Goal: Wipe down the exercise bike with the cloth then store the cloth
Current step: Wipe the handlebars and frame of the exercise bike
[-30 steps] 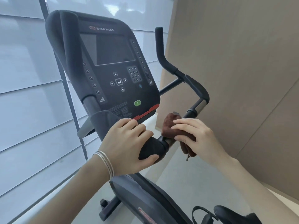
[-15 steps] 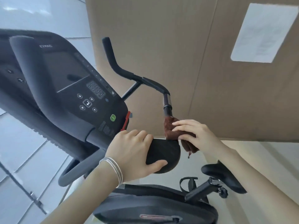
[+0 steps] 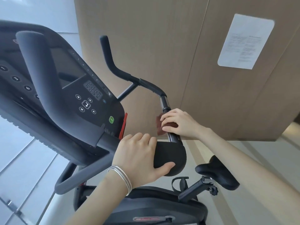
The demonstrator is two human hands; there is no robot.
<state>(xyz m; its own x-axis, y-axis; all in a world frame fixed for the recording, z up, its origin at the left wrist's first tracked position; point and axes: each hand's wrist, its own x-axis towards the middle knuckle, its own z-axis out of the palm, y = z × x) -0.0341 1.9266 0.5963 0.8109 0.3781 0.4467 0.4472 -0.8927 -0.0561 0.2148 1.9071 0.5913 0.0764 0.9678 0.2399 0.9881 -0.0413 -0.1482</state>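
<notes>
The small reddish-brown cloth (image 3: 159, 127) is wrapped on the right handlebar tube (image 3: 165, 104) of the black exercise bike (image 3: 90, 101), pinched there by the right hand (image 3: 180, 123); the left hand (image 3: 139, 158) grips the padded black elbow rest (image 3: 172, 153). Wiping looks mid-way, storing undone. Behind stand a tan panelled wall (image 3: 162, 38) with a white notice (image 3: 245, 41) and a pale floor (image 3: 259, 153).

The dark exercise bike (image 3: 84, 101) tilts across the view, its padded grip end under the left hand (image 3: 139, 158), while the reddish-brown cloth (image 3: 160, 127) is wrapped around the handlebar bar beneath the right hand's (image 3: 180, 122) fingers.
</notes>
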